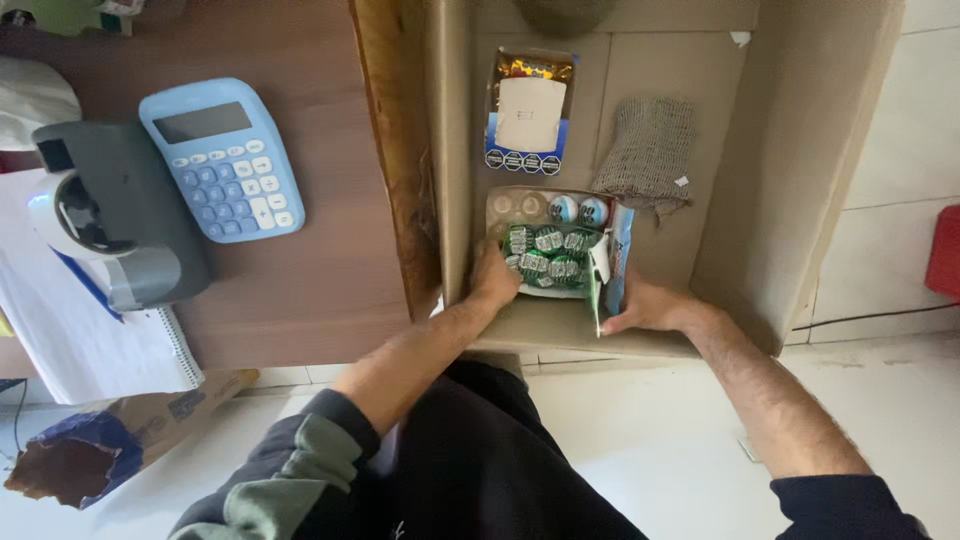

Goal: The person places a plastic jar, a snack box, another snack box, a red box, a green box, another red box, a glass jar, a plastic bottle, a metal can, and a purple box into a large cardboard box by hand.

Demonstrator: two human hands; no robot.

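Inside a large open cardboard box (720, 250) lies a small display tray (548, 290) of green-wrapped sweets, with two blue-and-white balls (578, 209) at its far end. My left hand (494, 277) grips the tray's left side. Over on the other side, my right hand (650, 308) holds the tray's right edge, by its raised blue-and-white flap (618, 255). Both hands rest on the box floor near its front edge.
Farther back in the box lie a blue packet with a white card (530, 112) and a grey knitted cloth (650, 148). A brown desk (320, 260) on the left carries a light-blue calculator (222, 158), a grey tape dispenser (110, 215) and a spiral notebook (70, 330). A torn paper bag (100, 450) lies on the floor.
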